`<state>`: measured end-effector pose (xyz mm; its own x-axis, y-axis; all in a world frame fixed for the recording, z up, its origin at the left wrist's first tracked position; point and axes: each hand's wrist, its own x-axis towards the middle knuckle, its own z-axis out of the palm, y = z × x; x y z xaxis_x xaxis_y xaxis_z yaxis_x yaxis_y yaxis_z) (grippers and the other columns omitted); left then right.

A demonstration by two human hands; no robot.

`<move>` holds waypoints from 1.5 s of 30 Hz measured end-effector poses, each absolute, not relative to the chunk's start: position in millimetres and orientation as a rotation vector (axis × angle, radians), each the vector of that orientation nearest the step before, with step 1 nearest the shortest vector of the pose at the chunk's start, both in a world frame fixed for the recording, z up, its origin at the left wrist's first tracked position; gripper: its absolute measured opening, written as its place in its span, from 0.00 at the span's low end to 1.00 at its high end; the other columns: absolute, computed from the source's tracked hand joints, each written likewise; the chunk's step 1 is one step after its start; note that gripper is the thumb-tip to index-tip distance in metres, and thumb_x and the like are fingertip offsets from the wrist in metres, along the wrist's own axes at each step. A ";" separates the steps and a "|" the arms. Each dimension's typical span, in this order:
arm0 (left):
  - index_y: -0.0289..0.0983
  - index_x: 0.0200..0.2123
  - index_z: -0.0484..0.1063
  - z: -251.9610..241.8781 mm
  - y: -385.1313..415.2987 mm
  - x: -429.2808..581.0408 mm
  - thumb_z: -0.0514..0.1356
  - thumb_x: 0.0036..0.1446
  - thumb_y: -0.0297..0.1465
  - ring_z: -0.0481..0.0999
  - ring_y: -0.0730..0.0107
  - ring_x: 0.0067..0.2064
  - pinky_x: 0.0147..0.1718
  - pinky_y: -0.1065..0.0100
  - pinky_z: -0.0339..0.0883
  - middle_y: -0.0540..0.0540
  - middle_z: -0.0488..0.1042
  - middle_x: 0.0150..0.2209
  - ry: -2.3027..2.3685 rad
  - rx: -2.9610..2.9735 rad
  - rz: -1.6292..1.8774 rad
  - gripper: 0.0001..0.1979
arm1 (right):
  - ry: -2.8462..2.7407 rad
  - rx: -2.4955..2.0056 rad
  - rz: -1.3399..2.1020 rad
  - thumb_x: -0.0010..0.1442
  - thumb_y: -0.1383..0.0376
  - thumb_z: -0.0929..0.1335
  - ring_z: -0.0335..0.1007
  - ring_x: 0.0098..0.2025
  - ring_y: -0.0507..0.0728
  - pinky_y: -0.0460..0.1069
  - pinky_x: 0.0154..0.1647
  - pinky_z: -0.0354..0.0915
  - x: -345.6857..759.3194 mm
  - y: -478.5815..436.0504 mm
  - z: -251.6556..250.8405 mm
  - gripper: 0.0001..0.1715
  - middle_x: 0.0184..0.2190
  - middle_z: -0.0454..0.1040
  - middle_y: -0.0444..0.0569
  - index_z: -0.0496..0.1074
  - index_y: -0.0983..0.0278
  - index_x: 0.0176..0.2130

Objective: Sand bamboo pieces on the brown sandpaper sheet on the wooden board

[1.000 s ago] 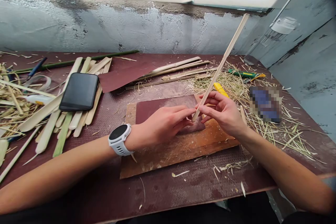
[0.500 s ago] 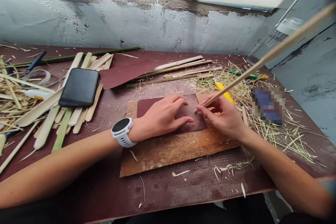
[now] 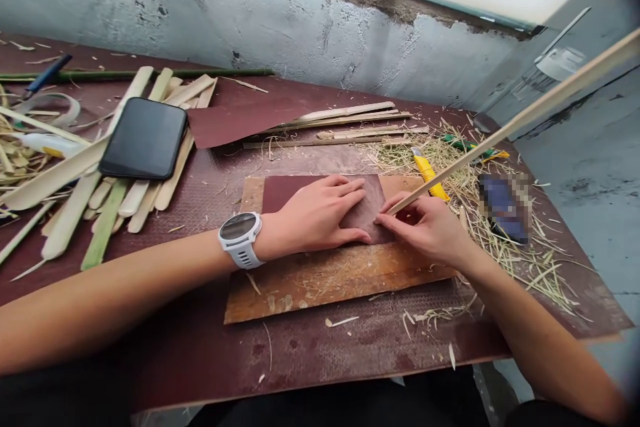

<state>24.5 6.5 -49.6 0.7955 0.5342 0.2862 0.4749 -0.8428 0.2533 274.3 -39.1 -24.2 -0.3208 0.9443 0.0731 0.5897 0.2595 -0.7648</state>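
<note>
Left hand lies flat, fingers spread, pressing the sandpaper sheet onto the wooden board mid-counter. Right hand pinches the low end of a long stick, tip on the sandpaper's right edge, the rest angled up past the counter's right edge. Yellow knife lies just behind the right hand in the shavings. Phone sits on flat strips at the left. Green tool near the far right corner, probably another cutter.
</note>
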 end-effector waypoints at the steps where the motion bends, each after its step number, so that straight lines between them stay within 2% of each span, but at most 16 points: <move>1: 0.28 0.61 0.72 -49.0 6.8 24.3 0.62 0.65 0.57 0.71 0.48 0.64 0.65 0.54 0.66 0.34 0.71 0.66 0.792 2.819 0.508 0.39 | -2.017 -1.372 0.880 0.67 0.54 0.74 0.75 0.30 0.55 0.52 0.31 0.71 273.8 -39.6 -23.7 0.12 0.34 0.81 0.47 0.80 0.60 0.39; 7: 0.26 0.61 0.72 -49.1 7.4 24.0 0.60 0.66 0.57 0.71 0.47 0.62 0.64 0.54 0.66 0.32 0.73 0.65 0.779 2.828 0.502 0.40 | -2.012 -1.374 0.599 0.68 0.55 0.72 0.76 0.34 0.57 0.53 0.34 0.72 274.6 -31.3 -28.9 0.11 0.36 0.81 0.48 0.78 0.60 0.39; 12: 0.25 0.61 0.73 -49.4 6.6 24.2 0.60 0.67 0.57 0.71 0.47 0.62 0.64 0.54 0.66 0.32 0.73 0.64 0.783 2.846 0.498 0.40 | -2.030 -1.456 0.534 0.68 0.55 0.72 0.72 0.26 0.54 0.51 0.28 0.67 272.8 -43.0 -30.4 0.12 0.30 0.78 0.45 0.74 0.59 0.38; 14: 0.25 0.61 0.72 -48.4 6.1 24.3 0.60 0.67 0.57 0.71 0.47 0.62 0.64 0.54 0.66 0.32 0.73 0.65 0.776 2.847 0.479 0.40 | -2.023 -1.470 0.570 0.68 0.54 0.72 0.72 0.26 0.54 0.51 0.27 0.66 272.9 -43.6 -30.3 0.12 0.30 0.79 0.45 0.74 0.59 0.38; 19: 0.24 0.61 0.72 -46.7 5.7 24.2 0.60 0.67 0.56 0.71 0.46 0.62 0.64 0.53 0.66 0.32 0.73 0.65 0.796 2.853 0.471 0.40 | -2.047 -1.410 0.536 0.69 0.55 0.72 0.74 0.29 0.56 0.52 0.29 0.68 272.2 -35.6 -29.6 0.11 0.31 0.79 0.46 0.74 0.59 0.38; 24: 0.27 0.60 0.74 -48.1 6.8 23.3 0.59 0.67 0.57 0.71 0.48 0.62 0.63 0.55 0.66 0.33 0.73 0.64 0.775 2.842 0.487 0.38 | -2.223 -1.257 0.766 0.70 0.59 0.71 0.80 0.36 0.57 0.53 0.36 0.74 274.4 -42.4 -28.0 0.05 0.37 0.82 0.46 0.76 0.57 0.43; 27: 0.27 0.60 0.74 -48.7 7.0 22.9 0.59 0.67 0.57 0.71 0.47 0.62 0.62 0.55 0.66 0.33 0.73 0.64 0.782 2.851 0.490 0.38 | -2.274 -1.186 0.700 0.70 0.60 0.71 0.83 0.42 0.59 0.55 0.43 0.76 280.0 -39.3 -27.9 0.04 0.43 0.84 0.48 0.77 0.57 0.43; 30: 0.26 0.60 0.74 -48.7 6.6 23.1 0.59 0.68 0.56 0.71 0.47 0.62 0.63 0.55 0.65 0.33 0.73 0.64 0.791 2.860 0.484 0.38 | -2.357 -1.134 0.610 0.70 0.63 0.70 0.84 0.45 0.60 0.55 0.45 0.76 284.1 -35.5 -27.0 0.03 0.46 0.85 0.49 0.77 0.57 0.42; 33: 0.25 0.59 0.74 -48.7 6.5 23.5 0.59 0.68 0.57 0.72 0.47 0.61 0.63 0.55 0.66 0.33 0.73 0.64 0.778 2.862 0.489 0.38 | -2.435 -1.042 0.696 0.69 0.66 0.70 0.84 0.43 0.58 0.53 0.42 0.76 285.5 -34.1 -26.5 0.04 0.43 0.85 0.47 0.77 0.57 0.43; 35: 0.25 0.59 0.74 -49.0 6.6 23.8 0.59 0.68 0.56 0.72 0.48 0.60 0.63 0.55 0.66 0.33 0.74 0.63 0.770 2.869 0.502 0.38 | -2.362 -1.087 0.724 0.69 0.63 0.71 0.83 0.41 0.58 0.52 0.39 0.76 284.8 -32.3 -27.8 0.02 0.42 0.85 0.48 0.77 0.57 0.43; 39: 0.26 0.59 0.74 -49.7 6.8 23.5 0.59 0.68 0.56 0.73 0.48 0.60 0.63 0.55 0.66 0.32 0.74 0.63 0.780 2.884 0.535 0.37 | -2.112 -1.326 0.602 0.68 0.56 0.73 0.76 0.28 0.55 0.51 0.27 0.69 278.2 -31.8 -31.8 0.09 0.33 0.81 0.47 0.76 0.58 0.40; 43: 0.25 0.58 0.75 -51.0 7.3 23.3 0.58 0.68 0.56 0.73 0.48 0.59 0.62 0.54 0.67 0.31 0.74 0.62 0.737 2.888 0.539 0.38 | -2.104 -1.348 0.735 0.68 0.56 0.73 0.75 0.30 0.55 0.51 0.28 0.68 270.2 -35.9 -31.4 0.10 0.32 0.80 0.46 0.76 0.59 0.39; 45: 0.25 0.58 0.75 -52.0 7.7 23.5 0.58 0.68 0.57 0.73 0.47 0.59 0.62 0.54 0.67 0.31 0.75 0.62 0.735 2.891 0.549 0.38 | -2.057 -1.364 0.693 0.67 0.56 0.73 0.73 0.29 0.54 0.51 0.29 0.66 268.7 -34.1 -30.2 0.10 0.33 0.79 0.46 0.76 0.60 0.38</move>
